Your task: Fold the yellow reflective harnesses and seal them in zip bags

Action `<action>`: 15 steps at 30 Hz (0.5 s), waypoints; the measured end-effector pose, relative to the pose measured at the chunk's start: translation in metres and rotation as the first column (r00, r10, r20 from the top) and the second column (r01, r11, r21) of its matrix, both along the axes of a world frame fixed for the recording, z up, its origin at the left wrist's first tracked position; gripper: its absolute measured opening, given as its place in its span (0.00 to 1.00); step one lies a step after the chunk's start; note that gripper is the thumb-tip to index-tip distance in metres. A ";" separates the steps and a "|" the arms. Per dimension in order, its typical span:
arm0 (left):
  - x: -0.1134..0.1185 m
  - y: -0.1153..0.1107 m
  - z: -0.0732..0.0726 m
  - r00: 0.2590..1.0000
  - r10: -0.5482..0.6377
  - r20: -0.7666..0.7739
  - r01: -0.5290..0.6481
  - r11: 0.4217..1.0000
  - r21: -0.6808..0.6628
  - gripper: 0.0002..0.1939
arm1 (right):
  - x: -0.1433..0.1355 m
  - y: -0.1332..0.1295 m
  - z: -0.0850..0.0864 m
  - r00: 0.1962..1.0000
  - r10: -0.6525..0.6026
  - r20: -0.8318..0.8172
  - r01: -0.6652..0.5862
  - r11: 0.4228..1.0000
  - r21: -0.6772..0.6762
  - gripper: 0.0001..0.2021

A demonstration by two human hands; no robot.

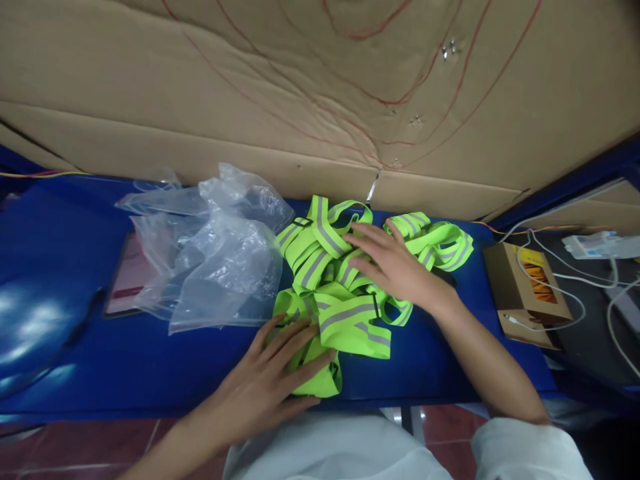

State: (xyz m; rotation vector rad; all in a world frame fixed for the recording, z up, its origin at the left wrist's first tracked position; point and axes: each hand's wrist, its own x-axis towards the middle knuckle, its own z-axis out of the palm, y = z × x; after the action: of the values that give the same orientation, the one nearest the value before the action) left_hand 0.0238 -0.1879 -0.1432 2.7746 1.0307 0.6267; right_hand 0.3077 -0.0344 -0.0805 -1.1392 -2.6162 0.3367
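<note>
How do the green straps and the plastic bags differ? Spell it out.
The straps are opaque green with grey stripes; the bags are see-through. The left hand and right hand touch the straps; neither touches the bags. Straps and bags both lie heaped on the blue table.

The left hand (280, 373) hides some green straps (350, 320); bags (225, 267) partly cover a panel (129, 273).

Cardboard wall (210, 87), blue table (145, 373), reddish tiled floor (90, 447)

The left hand (273, 377) is spreading its fingers, palm down; the right hand (393, 267) is reaching farther forward, fingers parted.
</note>
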 end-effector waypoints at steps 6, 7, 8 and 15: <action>0.009 0.014 -0.007 0.997 -0.022 0.069 0.018 0.998 0.066 0.25 | 0.001 -0.050 -0.027 0.984 0.143 -0.104 -0.114 0.964 0.239 0.22; 0.010 0.014 -0.008 0.998 -0.023 0.067 0.018 0.997 0.074 0.25 | 0.003 -0.054 -0.030 0.979 0.158 -0.126 -0.118 0.953 0.280 0.22; 0.011 0.015 -0.008 0.998 -0.026 0.058 0.021 0.997 0.078 0.24 | 0.006 -0.057 -0.031 0.973 0.172 -0.154 -0.118 0.944 0.309 0.22; 0.018 0.026 -0.001 0.997 -0.076 0.031 0.073 0.992 0.100 0.22 | 0.014 -0.071 -0.027 0.949 0.207 -0.240 -0.113 0.928 0.354 0.32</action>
State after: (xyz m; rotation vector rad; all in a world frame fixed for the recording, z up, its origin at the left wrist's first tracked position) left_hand 0.0420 -0.1620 -0.1441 2.8597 0.9081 0.7321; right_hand 0.3216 -0.1054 -0.1078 -0.7103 -2.4038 0.0633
